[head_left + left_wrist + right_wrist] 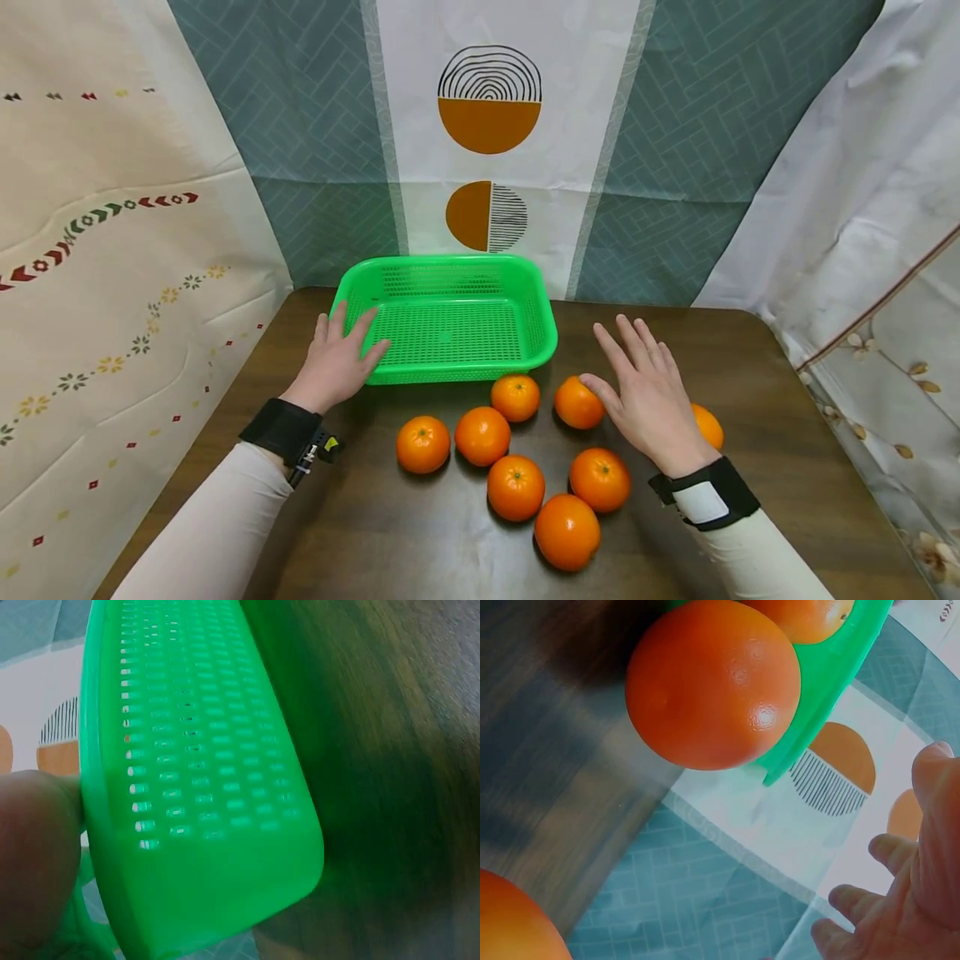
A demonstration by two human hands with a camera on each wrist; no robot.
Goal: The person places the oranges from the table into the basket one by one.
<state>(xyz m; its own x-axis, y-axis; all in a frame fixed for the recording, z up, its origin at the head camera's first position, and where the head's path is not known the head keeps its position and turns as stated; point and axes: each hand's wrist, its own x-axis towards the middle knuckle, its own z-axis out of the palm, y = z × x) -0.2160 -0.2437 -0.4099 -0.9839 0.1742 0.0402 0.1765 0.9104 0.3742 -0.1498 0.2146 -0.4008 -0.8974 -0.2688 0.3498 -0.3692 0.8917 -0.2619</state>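
Observation:
A green plastic basket (446,367) with perforated walls stands at the back of the table, with nothing inside it. My left hand (335,362) hovers by its front left corner, fingers spread; whether it touches the rim I cannot tell. In the left wrist view the thumb (37,859) shows beside the basket's wall (217,877). Over the table to the right, my right hand (645,396) has its fingers extended and holds nothing. One orange (577,403) lies just left of it, and another orange (708,427) is partly hidden behind it.
Several more oranges lie in front of the basket, among them a left one (423,445), one close to the basket's front wall (515,397) and a nearest one (567,533). Patterned curtains (315,125) hang around the brown wooden table (420,542).

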